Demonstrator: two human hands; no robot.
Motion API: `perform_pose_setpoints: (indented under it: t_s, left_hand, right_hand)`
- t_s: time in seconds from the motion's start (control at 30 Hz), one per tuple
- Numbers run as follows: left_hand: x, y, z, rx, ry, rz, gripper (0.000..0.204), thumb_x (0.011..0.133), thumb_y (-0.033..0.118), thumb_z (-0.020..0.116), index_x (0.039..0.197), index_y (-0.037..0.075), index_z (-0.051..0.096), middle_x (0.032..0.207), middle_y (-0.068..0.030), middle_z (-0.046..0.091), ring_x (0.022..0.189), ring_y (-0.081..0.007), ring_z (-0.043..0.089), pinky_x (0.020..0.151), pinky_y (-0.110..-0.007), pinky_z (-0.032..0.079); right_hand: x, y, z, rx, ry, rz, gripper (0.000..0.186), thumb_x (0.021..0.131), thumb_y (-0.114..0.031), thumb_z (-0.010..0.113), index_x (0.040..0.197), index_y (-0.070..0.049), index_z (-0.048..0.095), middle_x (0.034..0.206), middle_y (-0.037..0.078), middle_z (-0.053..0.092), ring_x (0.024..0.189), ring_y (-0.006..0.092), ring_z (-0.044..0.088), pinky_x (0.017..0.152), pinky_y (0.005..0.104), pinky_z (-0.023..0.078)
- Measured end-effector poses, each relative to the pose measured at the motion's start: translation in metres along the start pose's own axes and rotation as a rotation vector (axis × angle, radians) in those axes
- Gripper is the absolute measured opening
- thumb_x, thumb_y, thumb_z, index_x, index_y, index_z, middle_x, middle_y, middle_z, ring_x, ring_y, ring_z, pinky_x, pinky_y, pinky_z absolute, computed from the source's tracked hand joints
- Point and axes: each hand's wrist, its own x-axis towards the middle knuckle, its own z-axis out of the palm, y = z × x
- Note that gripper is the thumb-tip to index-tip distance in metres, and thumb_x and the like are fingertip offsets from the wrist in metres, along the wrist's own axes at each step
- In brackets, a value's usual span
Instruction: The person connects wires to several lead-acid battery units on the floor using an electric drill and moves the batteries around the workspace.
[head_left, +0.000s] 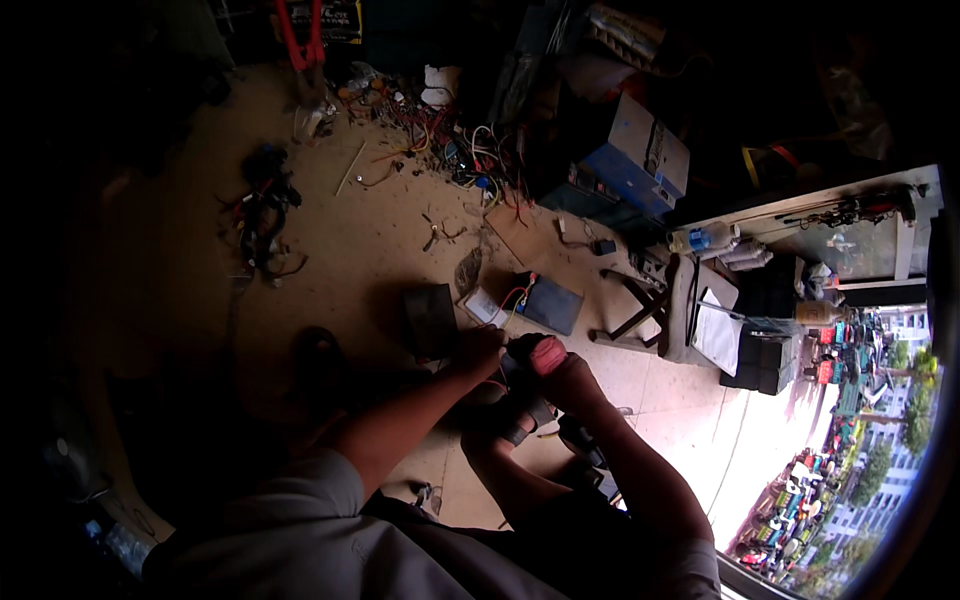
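Note:
My right hand (572,382) is closed around a small red, rounded thing (546,354) whose kind I cannot make out. Close to its left, my left hand (485,347) has its fingers drawn together, and shadow hides what they hold. Dark material lies between the two hands, too dim to name. Just beyond them on the floor stands a grey-blue block-shaped battery (550,304) with red and yellow wires at its left end. A white-topped small block (483,306) sits beside it, and a black box (430,318) stands further left.
A tangled heap of wires (470,150) and scraps lies at the far side. Dark cable bundles (265,205) are on the floor to the left. A chair (682,310) stands at the right with a white paper (716,335) on it. Behind it is a blue-grey carton (635,150).

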Motion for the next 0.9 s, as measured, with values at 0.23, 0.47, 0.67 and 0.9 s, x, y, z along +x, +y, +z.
perform_pose_setpoints:
  t_s: [0.23, 0.47, 0.67, 0.9]
  left_hand:
    - [0.008, 0.012, -0.018, 0.127, -0.147, 0.104, 0.015, 0.085, 0.02, 0.071, 0.092, 0.007, 0.07, 0.088, -0.0161, 0.072, 0.089, -0.0368, 0.072, 0.076, -0.05, 0.056]
    - [-0.022, -0.016, -0.015, -0.339, 0.041, -0.196, 0.011, 0.09, 0.014, 0.064, 0.092, 0.005, 0.069, 0.086, -0.0177, 0.072, 0.086, -0.0346, 0.073, 0.075, -0.044, 0.056]
    - [-0.066, -0.019, -0.013, -0.794, -0.127, -0.568, 0.02, 0.087, 0.004, 0.053, 0.093, 0.003, 0.072, 0.079, -0.0075, 0.069, 0.072, -0.0168, 0.066, 0.067, -0.033, 0.052]
    - [-0.087, -0.023, -0.009, -1.117, -0.192, -0.629, 0.023, 0.093, 0.004, 0.049, 0.1, 0.003, 0.071, 0.079, -0.005, 0.067, 0.067, -0.012, 0.061, 0.059, -0.03, 0.049]
  right_hand:
    - [-0.015, 0.034, 0.008, 0.278, 0.065, 0.001, 0.04, 0.091, -0.033, 0.07, 0.124, -0.012, 0.067, 0.093, 0.013, 0.075, 0.088, 0.0272, 0.076, 0.075, 0.0383, 0.059]
    - [-0.056, 0.006, -0.034, 0.295, -0.038, 0.016, 0.047, 0.09, -0.019, 0.073, 0.135, -0.011, 0.061, 0.123, 0.012, 0.072, 0.112, 0.0276, 0.07, 0.097, 0.0357, 0.055]
    - [-0.058, 0.006, 0.012, 0.312, -0.036, 0.008, 0.035, 0.093, -0.032, 0.074, 0.117, -0.007, 0.07, 0.101, 0.018, 0.077, 0.097, 0.0291, 0.076, 0.08, 0.038, 0.058]
    - [-0.048, 0.036, 0.055, 0.321, 0.043, 0.031, 0.038, 0.09, -0.035, 0.075, 0.116, -0.008, 0.069, 0.104, 0.019, 0.075, 0.102, 0.0338, 0.074, 0.083, 0.041, 0.059]
